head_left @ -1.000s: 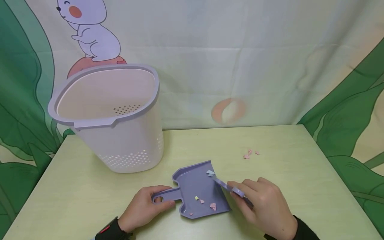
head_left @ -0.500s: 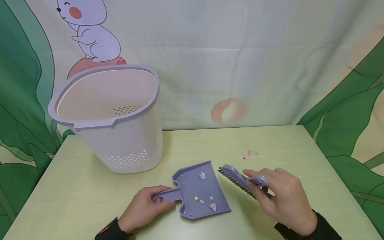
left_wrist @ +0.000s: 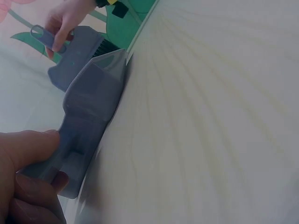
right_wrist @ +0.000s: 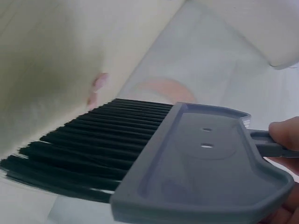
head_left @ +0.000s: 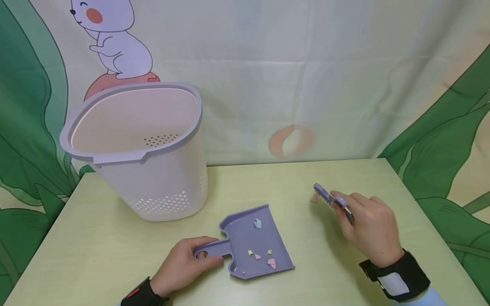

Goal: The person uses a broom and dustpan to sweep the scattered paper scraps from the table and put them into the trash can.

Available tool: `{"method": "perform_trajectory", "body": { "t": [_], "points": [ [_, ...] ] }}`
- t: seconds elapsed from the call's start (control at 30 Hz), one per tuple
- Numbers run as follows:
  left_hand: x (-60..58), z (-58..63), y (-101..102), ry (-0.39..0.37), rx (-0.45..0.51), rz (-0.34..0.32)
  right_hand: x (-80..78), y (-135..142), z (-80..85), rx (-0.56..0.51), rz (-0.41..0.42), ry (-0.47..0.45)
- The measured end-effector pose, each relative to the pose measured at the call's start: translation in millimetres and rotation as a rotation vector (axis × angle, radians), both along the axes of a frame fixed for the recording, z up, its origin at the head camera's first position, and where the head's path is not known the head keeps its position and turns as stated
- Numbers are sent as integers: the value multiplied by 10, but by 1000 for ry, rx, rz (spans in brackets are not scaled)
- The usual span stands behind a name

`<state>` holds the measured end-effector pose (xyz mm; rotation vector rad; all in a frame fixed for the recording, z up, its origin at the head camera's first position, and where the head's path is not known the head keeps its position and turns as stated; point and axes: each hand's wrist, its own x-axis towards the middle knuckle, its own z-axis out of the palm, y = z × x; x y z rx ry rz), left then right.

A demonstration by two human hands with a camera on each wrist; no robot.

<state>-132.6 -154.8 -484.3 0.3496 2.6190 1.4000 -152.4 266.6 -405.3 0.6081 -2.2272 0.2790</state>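
Note:
My left hand [head_left: 184,267] grips the handle of a purple dustpan [head_left: 250,238] lying on the table, its wide edge facing right. In the pan lie a blue paper scrap [head_left: 257,223] and several small yellow and pink ones. My right hand [head_left: 369,227] holds a small purple brush [right_wrist: 201,158] by its handle, off to the pan's right. Dark bristles [right_wrist: 93,149] show in the right wrist view, close to pink scraps [right_wrist: 99,83] on the table. From the head view the brush partly hides those scraps. Whether the bristles touch the table, I cannot tell.
A tall white basket [head_left: 164,182] with a purple rim stands at the back left of the table [head_left: 115,255]. Behind the table hangs a printed curtain [head_left: 245,85], with green leaf patterns at both sides.
My right hand has carried the brush away from the dustpan, rightward and back to the pink scraps. The blue scrap moved further into the pan. My left hand and the dustpan stayed put.

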Motion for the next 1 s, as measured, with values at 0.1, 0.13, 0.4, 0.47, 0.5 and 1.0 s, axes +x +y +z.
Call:
{"method": "perform_trajectory", "body": {
  "t": [0.1, 0.13, 0.4, 0.47, 0.5, 1.0],
  "points": [
    [-4, -2, -2, -5, 3, 3, -22, -11, -35, 36, -17, -19],
    [-5, -4, -2, -6, 3, 4, -22, -22, -41, 47, -19, -28],
    [-16, -14, -2, 3, -8, 5, 100, -244, -27, 72, 64, -107],
    [-15, -17, -2, 2, -13, 6, 160, -325, -26, 73, 109, -131],
    [-15, -17, -1, 0, -16, 7, 195, -366, -25, 68, 136, -144],
    [-6, -2, -1, -12, -4, -4, 588, -726, 51, -39, 544, -156]
  ]
}}
